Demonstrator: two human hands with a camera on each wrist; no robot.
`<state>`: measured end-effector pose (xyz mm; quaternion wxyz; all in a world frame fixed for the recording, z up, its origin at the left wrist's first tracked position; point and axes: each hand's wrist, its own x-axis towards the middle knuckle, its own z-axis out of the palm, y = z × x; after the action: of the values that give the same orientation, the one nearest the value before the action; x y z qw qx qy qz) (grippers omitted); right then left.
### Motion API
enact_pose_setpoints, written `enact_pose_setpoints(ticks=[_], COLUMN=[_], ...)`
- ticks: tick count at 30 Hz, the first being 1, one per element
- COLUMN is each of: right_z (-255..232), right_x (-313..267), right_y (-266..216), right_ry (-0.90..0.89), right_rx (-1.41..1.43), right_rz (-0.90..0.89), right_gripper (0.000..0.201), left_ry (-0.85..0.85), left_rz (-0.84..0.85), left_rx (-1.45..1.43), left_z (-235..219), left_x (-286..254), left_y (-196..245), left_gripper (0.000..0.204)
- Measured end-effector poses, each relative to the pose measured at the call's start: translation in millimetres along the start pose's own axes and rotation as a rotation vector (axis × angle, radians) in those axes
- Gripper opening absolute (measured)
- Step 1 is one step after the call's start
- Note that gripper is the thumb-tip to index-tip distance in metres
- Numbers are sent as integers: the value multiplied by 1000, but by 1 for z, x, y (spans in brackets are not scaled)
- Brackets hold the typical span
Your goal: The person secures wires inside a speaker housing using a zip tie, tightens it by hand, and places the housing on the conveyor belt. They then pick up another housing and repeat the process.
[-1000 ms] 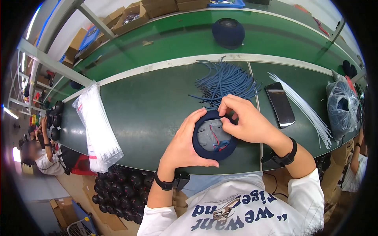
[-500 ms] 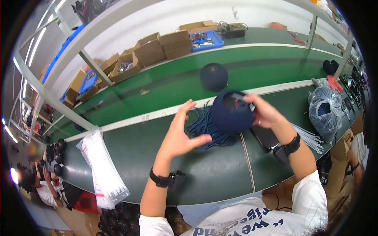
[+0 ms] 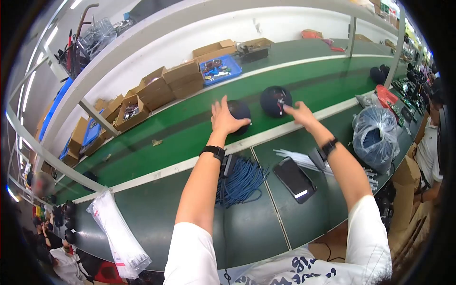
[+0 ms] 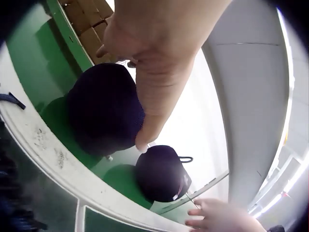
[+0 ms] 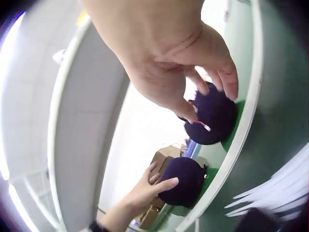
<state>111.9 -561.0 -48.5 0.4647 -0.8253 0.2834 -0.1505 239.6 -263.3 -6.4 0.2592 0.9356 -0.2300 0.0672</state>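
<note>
Two dark-blue fabric-covered round pieces stand side by side on the green surface beyond the bench. My left hand (image 3: 225, 121) touches the left piece (image 3: 239, 112), fingers spread and thumb along its near side; the left wrist view shows this piece (image 4: 104, 108) large beside the thumb. At the right piece (image 3: 273, 99), my right hand (image 3: 302, 117) has loosely extended fingers by its near right side. Red wires and a small white connector show on this piece (image 5: 212, 116) in the right wrist view; fingertips overlap its edge, and contact is unclear.
Blue cords (image 3: 243, 183), a black phone (image 3: 295, 180), white ties (image 3: 304, 160) and a bagged bundle (image 3: 375, 137) lie on the bench. A bag of white strips (image 3: 118, 232) is at left. Cartons (image 3: 183, 80) and a blue tray (image 3: 221, 70) stand behind.
The piece held over the bench now stands on the green surface beside the other one. My right hand has loosened from it, and my left hand has reached forward to the left piece.
</note>
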Motion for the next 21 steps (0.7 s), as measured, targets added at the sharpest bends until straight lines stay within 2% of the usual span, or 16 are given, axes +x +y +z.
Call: enact_pose_setpoints(ticks=[2,3,4,5,6,7,10,11,12,14,16,17,18,19,21], right_z=[-38,-54,-63,-70,-68,-65,-61,-61,-62,-65,-68,-69,-73,-78,-87], right_x=[-43,-86,-119,-143,-167,-180,-190,-190,-189,-190,-184,-186,-186,-189,-203], right_y=[11,-12,-6,1,8,26,40,43,42,38,37,31,25,15,-12], right_ry=[-154,-288,-251,-314,-260,-169,-91,-73,-54,-24,-19,16,75,112,81], right_rx=[-297,-429,-585,-735,-796,-761,-695,-612,-530,-377,-250,-145,-164,-153,40], right_rz=[-493,-273,-362,-255,-215,-261,-297,-292,-291,-279,-291,-323,-399,-473,-442], right_gripper=[58,34,25,24,24,20,11,10,10,10,10,11,11,10,6], left_ry=[-97,-140,-187,-207,-232,-260,-94,-36,-93,-287,-378,-415,-389,-361,-339], left_rz=[-59,-88,-116,-129,-137,-144,-135,-119,-193,-318,-240,-198,-185,-168,-125], left_rx=[60,62,65,63,64,67,-84,-219,-605,-1101,-1447,-1615,-1716,-1816,-1947], left_z=[9,8,5,2,-2,-4,-6,-14,-21,-42,-60,-69,-84,-106,-142], left_x=[16,21,26,29,30,31,24,23,16,-8,-40,-63,-90,-123,-181], left_y=[3,7,11,14,19,24,8,-2,-13,-30,-51,-64,-65,-52,-45], left_gripper=[144,144,145,144,144,144,143,144,126,111,99,93,94,96,99])
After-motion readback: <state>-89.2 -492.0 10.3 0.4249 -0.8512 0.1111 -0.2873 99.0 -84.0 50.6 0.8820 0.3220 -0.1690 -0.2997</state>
